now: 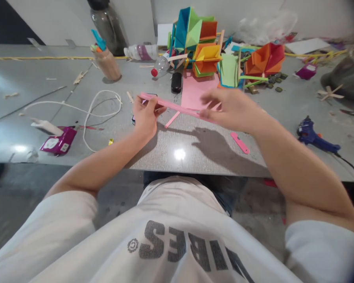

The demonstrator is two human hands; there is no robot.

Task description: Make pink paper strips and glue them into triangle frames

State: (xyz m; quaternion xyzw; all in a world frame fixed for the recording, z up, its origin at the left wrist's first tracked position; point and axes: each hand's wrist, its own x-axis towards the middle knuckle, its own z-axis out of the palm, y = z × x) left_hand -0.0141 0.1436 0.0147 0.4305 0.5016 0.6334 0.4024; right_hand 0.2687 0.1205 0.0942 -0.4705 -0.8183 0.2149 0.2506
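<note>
A long, narrow pink paper strip [177, 106] is stretched between my hands above the grey table. My left hand [147, 114] pinches its left end between thumb and fingers. At the strip's right part, my right hand [227, 108] has its thumb and fingers closed round it, slightly blurred. Behind the strip lies a pink paper sheet [194, 90], partly covered by my right hand. A short pink strip [172, 120] rests on the table just below the long one. The pink cutter [240, 143] lies on the table, nearer to me than my right hand.
Folded coloured paper shapes [206, 39] stand at the back, beside a small bottle [161, 67] and a black case [176, 83]. A white cable [90, 114] and a purple box [59, 140] lie left. A blue glue gun [317, 135] lies right. The table edge [194, 171] is close to me.
</note>
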